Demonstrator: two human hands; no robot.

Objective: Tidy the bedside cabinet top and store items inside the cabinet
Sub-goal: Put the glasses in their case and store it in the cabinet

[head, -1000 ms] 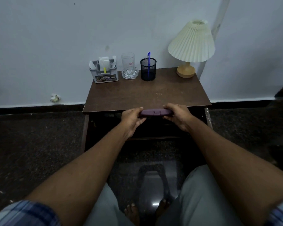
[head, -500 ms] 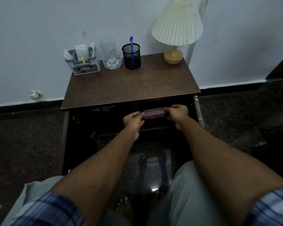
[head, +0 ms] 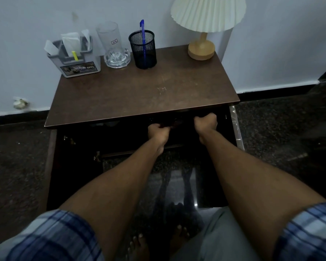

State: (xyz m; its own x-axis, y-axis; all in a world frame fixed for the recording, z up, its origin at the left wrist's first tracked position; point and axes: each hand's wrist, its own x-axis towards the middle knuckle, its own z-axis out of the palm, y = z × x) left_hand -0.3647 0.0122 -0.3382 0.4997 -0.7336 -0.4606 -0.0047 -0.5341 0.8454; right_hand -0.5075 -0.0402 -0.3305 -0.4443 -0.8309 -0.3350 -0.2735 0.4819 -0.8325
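Pale wall backs the brown cabinet top [head: 139,97], where a grey organiser [head: 79,66], a glass [head: 111,40], a mesh cup [head: 145,53] with a blue pen [head: 142,29] and a lamp [head: 201,51] stand along the rear edge. Below the front lip, both arms reach into the dark open cabinet. The left hand [head: 158,131] has its grip curled on the end of a dark purplish case [head: 174,124], which is mostly lost in shadow. The right hand [head: 205,122] is fisted nearby, but I cannot tell what its grip holds.
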